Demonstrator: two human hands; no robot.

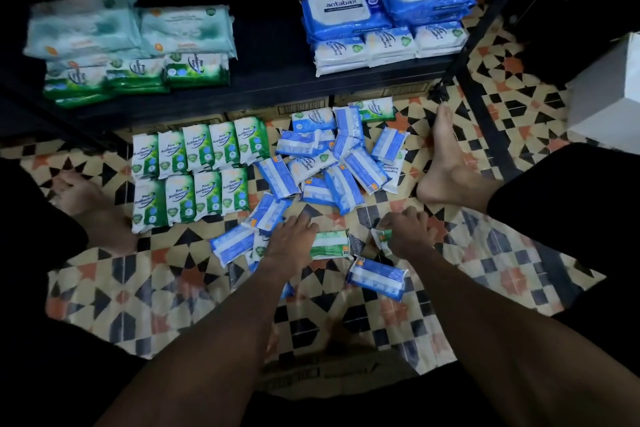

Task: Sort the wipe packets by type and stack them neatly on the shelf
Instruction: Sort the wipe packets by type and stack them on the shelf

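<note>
Reaching down with both hands to the tiled floor [491, 253], person seated, bare feet either side of the packets.

- left hand [291, 239]: palm down, fingers bent, resting on loose blue packets [233, 244] and touching the left end of a green packet [331, 244] that lies face down. Can't tell if it actually holds anything.
- right hand [410, 234]: fingers curled over a small green-and-white packet [381, 237]; only its left end pokes out by the thumb.
- the face-down green packet sits between the two hands, and one blue packet [377, 277] lies just nearer the person.

Floor, toward the shelf:
- green Pine packets [194, 173]: two tidy rows, five behind and four in front, label up, left of the loose stuff.
- blue pile [332, 163]: unsorted heap, packets overlapping at all angles, just right of the green rows. One more green packet [375, 109] sits at its far edge, by the shelf front.

shelf [270, 45], dark board, middle bare:
- right end: Antabax packs [388, 7] in two stacks at the back, and a row of white-blue packets [381, 48] along the front edge.
- left end: pale teal packs [121, 24] at the back, and green packets [138, 76] stacked along the front edge.

white box [609, 90] on the floor at the far right, well apart from the packets.
</note>
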